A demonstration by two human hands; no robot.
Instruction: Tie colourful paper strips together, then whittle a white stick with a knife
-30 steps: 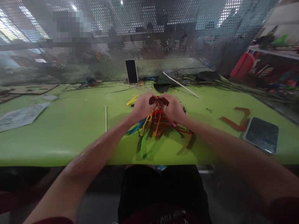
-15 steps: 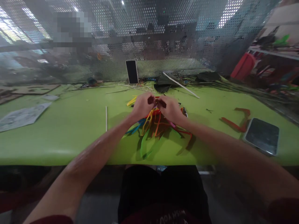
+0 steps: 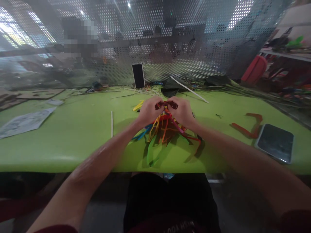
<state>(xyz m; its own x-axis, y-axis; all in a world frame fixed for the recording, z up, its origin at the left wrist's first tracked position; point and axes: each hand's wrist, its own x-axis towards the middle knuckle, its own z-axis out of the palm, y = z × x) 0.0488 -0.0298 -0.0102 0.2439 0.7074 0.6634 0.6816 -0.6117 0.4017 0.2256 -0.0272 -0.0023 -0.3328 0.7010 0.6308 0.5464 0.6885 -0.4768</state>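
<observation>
Both hands meet over a bundle of coloured strips (image 3: pixel 165 124) on the green table, fingertips close together at its top. My left hand (image 3: pixel 150 111) is closed in a pinch on the bundle's upper end. From the other side, my right hand (image 3: pixel 181 111) pinches the same part. Red and yellow show between the fingers; the exact spot gripped is partly hidden. Yellow, blue, orange, red, pink and green strips fan out toward me, and a long green strip (image 3: pixel 149 150) reaches nearest the front edge. Yellow ends (image 3: pixel 138 105) stick out behind my left hand.
A phone (image 3: pixel 138 76) stands upright against the perforated metal screen (image 3: pixel 155 45). Another phone (image 3: pixel 275 142) lies at right beside a bent orange strip (image 3: pixel 255 131). A thin white stick (image 3: pixel 112 124) and a printed sheet (image 3: pixel 26 123) lie left; a longer white stick (image 3: pixel 189 89) lies behind.
My right hand has shifted slightly right, and more red and yellow shows between and behind the fingers. Both hands stay pinched at the bundle's top. The view has moved a little.
</observation>
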